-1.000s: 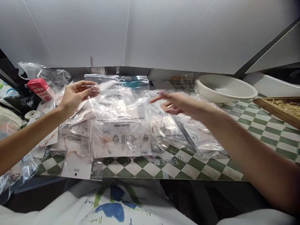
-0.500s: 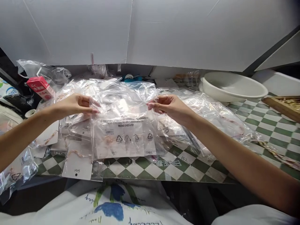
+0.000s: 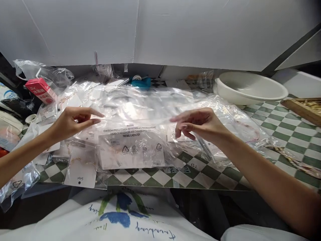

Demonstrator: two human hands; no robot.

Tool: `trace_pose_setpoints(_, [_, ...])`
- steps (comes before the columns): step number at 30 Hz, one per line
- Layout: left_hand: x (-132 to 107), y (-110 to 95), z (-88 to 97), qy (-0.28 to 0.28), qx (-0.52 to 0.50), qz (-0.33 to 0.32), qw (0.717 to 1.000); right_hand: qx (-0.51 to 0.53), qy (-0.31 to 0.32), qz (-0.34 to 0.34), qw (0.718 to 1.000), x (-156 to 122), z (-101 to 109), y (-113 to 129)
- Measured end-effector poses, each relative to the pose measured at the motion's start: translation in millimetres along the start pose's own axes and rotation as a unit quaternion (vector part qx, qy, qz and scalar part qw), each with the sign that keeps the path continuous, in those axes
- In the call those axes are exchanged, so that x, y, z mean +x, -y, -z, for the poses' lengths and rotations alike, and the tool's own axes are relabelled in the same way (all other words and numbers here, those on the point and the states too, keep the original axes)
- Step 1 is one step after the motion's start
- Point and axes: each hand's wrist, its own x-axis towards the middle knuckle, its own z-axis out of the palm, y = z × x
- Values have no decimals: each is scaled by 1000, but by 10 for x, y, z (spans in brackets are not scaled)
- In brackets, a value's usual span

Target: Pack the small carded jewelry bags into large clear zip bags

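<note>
A clear plastic bag [image 3: 130, 129] with a printed warning and recycling marks lies in front of me, with white cards [image 3: 110, 157] showing through it. My left hand [image 3: 75, 122] is at the bag's upper left edge, thumb and forefinger apart; whether the fingertips touch the plastic I cannot tell. Off the bag's right edge hovers my right hand [image 3: 198, 124], fingers spread, slightly blurred and holding nothing. Below my left hand, a white card with a thin bracelet [image 3: 81, 170] lies in a clear sleeve at the table's front edge.
More bagged cards [image 3: 225, 117] are heaped behind and to both sides. A white basin [image 3: 250, 90] stands at the back right, beside a wooden tray [image 3: 298, 110] of gold-coloured pieces. A red drink carton [image 3: 41, 90] leans at the left. The checkered tabletop [image 3: 291, 134] shows at right.
Both hands have opened from the bag's upper edge. The right has moved outward to the right, the left slightly left. The bag's upper part now lies flatter and wider.
</note>
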Motion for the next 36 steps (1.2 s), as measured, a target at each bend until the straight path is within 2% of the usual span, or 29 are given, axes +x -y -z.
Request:
trace_pose_setpoints(4, [-217, -19, -17, 56, -75, 42, 995, -14, 42, 28, 999, -139, -7, 19])
trace_pose_setpoints(7, [-351, -83, -60, 54, -172, 113, 977, 0, 67, 36, 997, -222, -35, 25])
trace_pose_setpoints(11, [-437, -157, -133, 30, -269, 171, 947, 43, 6, -24, 999, -307, -134, 76])
trace_pose_setpoints(14, [-465, -155, -191, -14, -268, 227, 936, 93, -104, -136, 981, -331, -208, 127])
trace_pose_setpoints(16, [-480, -136, -227, -39, -229, 250, 940, 108, -165, -258, 946, -318, -228, 142])
trace_pose_setpoints(17, [-487, -128, -244, -47, -209, 253, 944, 106, -173, -309, 929, -304, -232, 141])
trace_pose_setpoints(19, [-496, -127, -273, -48, -187, 251, 949, 88, -158, -357, 916, -261, -245, 127])
trace_pose_setpoints(24, [-511, -204, -295, -52, -201, 255, 944, 36, -155, -313, 936, -158, -397, 99])
trace_pose_setpoints(30, [-510, -150, -212, -71, -224, 282, 930, 119, -210, -258, 936, -214, -591, 133])
trace_pose_setpoints(36, [-545, -142, -298, -78, -226, 255, 937, 138, -218, -314, 913, -361, -620, 171])
